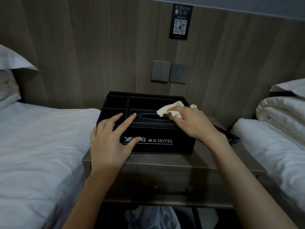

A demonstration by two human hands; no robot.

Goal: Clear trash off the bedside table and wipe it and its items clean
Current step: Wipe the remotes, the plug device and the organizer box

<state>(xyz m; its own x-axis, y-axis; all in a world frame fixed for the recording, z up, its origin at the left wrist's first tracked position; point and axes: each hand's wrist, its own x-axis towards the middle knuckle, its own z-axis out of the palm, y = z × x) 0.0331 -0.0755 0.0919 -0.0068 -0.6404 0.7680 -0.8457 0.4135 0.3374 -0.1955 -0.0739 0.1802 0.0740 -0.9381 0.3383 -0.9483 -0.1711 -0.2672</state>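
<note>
A black leather tissue box organiser [165, 141] marked HOTEL stands on the wooden bedside table [165, 160]. My left hand [109, 142] rests on its front left corner, fingers spread over the lid and thumb on the front face. My right hand [194, 123] presses a crumpled cream cloth [168, 109] onto the lid beside the oval tissue slot. The box's rear compartments look dark; I cannot tell their contents.
White beds flank the table, one at left [41, 142] and one at right [272, 146] with a folded duvet. A dark flat item [231, 138] lies behind my right wrist. Wall switches and a socket [170, 71] sit above. A plastic bag [155, 217] lies below the table.
</note>
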